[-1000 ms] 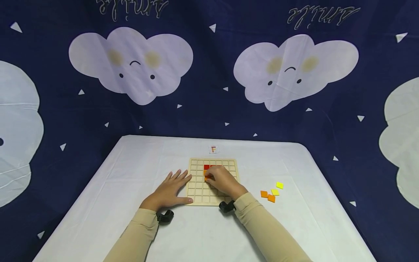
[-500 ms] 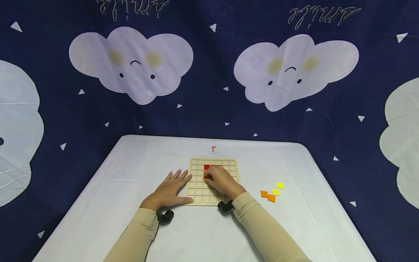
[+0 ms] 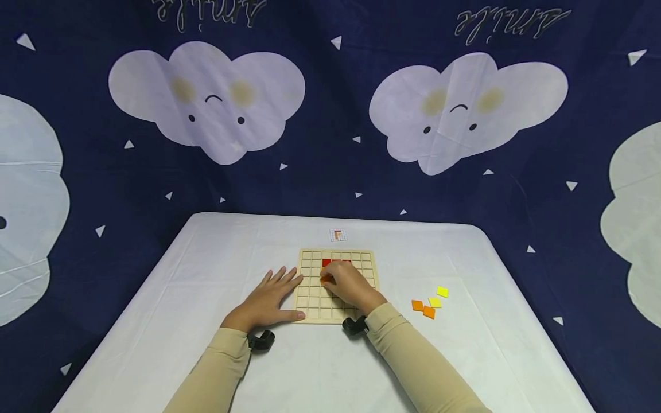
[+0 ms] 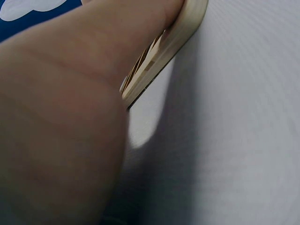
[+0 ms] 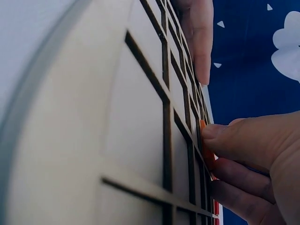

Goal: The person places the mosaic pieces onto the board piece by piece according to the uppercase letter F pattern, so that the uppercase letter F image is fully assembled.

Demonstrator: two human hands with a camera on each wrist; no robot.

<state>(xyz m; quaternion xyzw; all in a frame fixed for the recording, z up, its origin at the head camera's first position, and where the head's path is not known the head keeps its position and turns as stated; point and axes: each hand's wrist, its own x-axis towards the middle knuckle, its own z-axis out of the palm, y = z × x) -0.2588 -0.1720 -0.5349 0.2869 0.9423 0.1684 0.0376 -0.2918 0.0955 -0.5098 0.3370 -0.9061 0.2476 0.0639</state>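
- your right hand (image 3: 352, 287) has edged slightly left over the wooden grid board (image 3: 310, 304), thumb and fingers pinching an orange tile (image 5: 207, 152) at its surface.
- your left hand (image 3: 265, 303) lies with fingers spread at the board's left edge.
- red tiles (image 3: 326, 263) sit partly hidden behind your right knuckles.
- loose orange tiles (image 3: 417, 306) and yellow tiles (image 3: 435, 302) lie to the right; a patterned card (image 3: 334, 236) lies beyond the board.
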